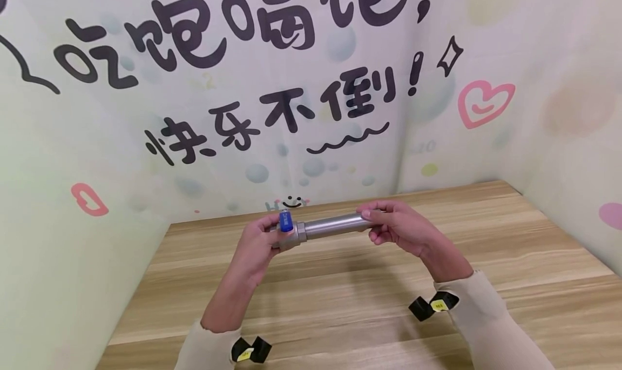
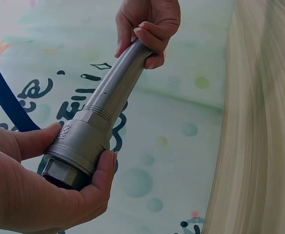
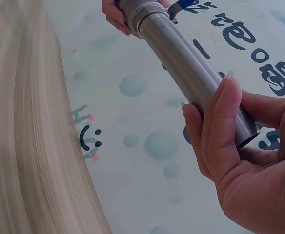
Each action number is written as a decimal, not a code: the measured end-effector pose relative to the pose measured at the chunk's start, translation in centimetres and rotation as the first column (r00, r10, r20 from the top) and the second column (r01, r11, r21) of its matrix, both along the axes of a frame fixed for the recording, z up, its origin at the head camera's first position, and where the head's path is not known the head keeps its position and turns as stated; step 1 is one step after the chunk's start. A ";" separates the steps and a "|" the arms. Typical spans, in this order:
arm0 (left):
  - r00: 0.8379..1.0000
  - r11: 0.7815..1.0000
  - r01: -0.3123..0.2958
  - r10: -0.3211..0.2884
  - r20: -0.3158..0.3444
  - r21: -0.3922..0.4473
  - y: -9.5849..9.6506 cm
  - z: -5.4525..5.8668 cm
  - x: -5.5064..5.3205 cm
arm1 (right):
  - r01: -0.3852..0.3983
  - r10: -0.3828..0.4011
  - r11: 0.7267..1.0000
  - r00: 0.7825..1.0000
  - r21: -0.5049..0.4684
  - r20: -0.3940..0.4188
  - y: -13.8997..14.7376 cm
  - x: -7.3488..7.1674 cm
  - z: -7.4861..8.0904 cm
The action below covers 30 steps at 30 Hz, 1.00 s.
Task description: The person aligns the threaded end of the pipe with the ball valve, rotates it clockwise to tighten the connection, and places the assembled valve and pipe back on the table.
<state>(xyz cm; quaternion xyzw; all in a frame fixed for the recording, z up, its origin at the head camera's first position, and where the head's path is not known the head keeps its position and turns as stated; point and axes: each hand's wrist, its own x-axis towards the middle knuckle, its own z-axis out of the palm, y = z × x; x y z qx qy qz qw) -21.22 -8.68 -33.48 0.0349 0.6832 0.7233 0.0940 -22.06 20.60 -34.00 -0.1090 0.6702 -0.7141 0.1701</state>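
Note:
A metal ball valve with a blue lever handle is joined to one end of a straight steel pipe. My left hand grips the valve body between thumb and fingers, its hex end showing near the palm in the left wrist view. Around the far end of the pipe, my right hand curls its fingers and thumb; the pipe's open end shows beside the palm in the right wrist view. Both hands hold the joined pieces up, nearly level, above the table.
The wood-grain table lies below the hands. Behind it hangs a pale printed cloth with black characters, bubbles and hearts, and more cloth closes in both sides. A black wrist camera sits at the left cuff, another camera at the right.

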 end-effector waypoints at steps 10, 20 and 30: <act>1.000 1.000 -0.002 0.002 0.002 0.004 0.0 0.2 0.2 | 0.024 -0.024 1.000 0.999 0.006 0.042 -0.1 0.0 0.0; 1.000 1.000 -0.004 0.004 -0.005 -0.006 0.0 0.1 0.2 | 0.024 -0.021 0.999 0.998 -0.045 0.055 0.0 -0.1 0.0; 1.000 1.000 -0.006 0.006 -0.005 -0.010 -0.2 0.1 0.1 | 0.000 0.002 0.996 1.000 -0.089 0.029 0.0 -0.1 -0.1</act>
